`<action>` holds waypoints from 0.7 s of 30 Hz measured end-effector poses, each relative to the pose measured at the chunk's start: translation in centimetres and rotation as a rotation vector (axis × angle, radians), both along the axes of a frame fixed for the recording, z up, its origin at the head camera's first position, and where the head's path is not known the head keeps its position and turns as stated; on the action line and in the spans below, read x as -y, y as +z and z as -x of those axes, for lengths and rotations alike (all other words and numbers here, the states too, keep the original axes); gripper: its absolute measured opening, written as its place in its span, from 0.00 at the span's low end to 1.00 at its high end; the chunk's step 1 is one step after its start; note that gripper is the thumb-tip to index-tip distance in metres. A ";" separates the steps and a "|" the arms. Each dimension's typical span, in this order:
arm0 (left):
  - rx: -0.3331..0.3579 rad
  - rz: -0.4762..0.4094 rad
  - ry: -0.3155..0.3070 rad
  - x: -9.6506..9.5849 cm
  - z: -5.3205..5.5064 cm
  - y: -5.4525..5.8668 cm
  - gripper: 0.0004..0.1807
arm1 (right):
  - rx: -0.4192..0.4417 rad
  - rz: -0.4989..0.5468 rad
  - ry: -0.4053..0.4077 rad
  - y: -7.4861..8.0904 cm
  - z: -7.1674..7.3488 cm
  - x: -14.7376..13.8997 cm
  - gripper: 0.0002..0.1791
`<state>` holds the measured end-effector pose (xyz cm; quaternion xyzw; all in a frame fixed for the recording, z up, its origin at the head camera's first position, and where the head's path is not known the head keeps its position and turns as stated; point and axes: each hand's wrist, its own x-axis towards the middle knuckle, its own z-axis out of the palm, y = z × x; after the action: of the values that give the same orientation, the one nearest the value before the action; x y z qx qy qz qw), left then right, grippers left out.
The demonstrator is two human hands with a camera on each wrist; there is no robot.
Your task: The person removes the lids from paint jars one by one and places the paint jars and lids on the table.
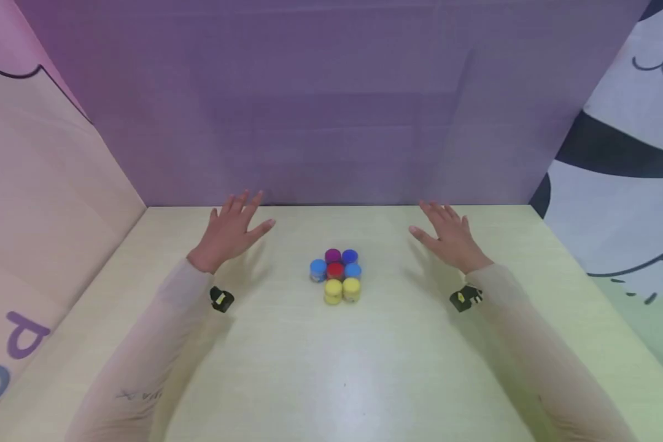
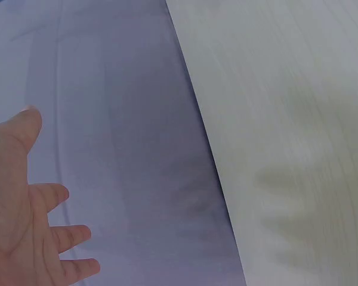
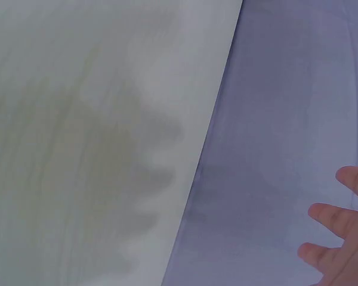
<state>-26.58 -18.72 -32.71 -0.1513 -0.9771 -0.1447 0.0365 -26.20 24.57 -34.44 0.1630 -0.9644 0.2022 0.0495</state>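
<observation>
Several small round tubs stand in a tight cluster mid-table in the head view. At the back are a magenta tub (image 1: 333, 255) and a dark blue tub (image 1: 350, 256). A red tub (image 1: 335, 271) sits between a light blue tub (image 1: 318, 270) and another light blue tub (image 1: 353, 271). Two yellow tubs, one left (image 1: 333, 291) and one right (image 1: 352, 289), are in front. To the left of the cluster my left hand (image 1: 229, 233) hovers with fingers spread, holding nothing. My right hand (image 1: 449, 238) hovers likewise on the right, apart from the tubs.
The pale wood-grain table (image 1: 309, 368) ends at a purple backdrop (image 1: 331, 110) just beyond the fingertips. A printed panel (image 1: 44, 184) borders the left side, and a panel with a cartoon animal (image 1: 630, 209) borders the right. Each wrist wears a small black device.
</observation>
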 end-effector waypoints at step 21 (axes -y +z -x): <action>0.012 -0.066 -0.059 -2.5 -3.9 0.2 0.41 | 0.135 0.162 0.148 -0.4 -3.8 4.5 0.37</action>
<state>-22.70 -16.22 -32.49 -0.1782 -0.9671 -0.1789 0.0316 -22.44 20.11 -34.81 0.2149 -0.9314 0.2932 -0.0177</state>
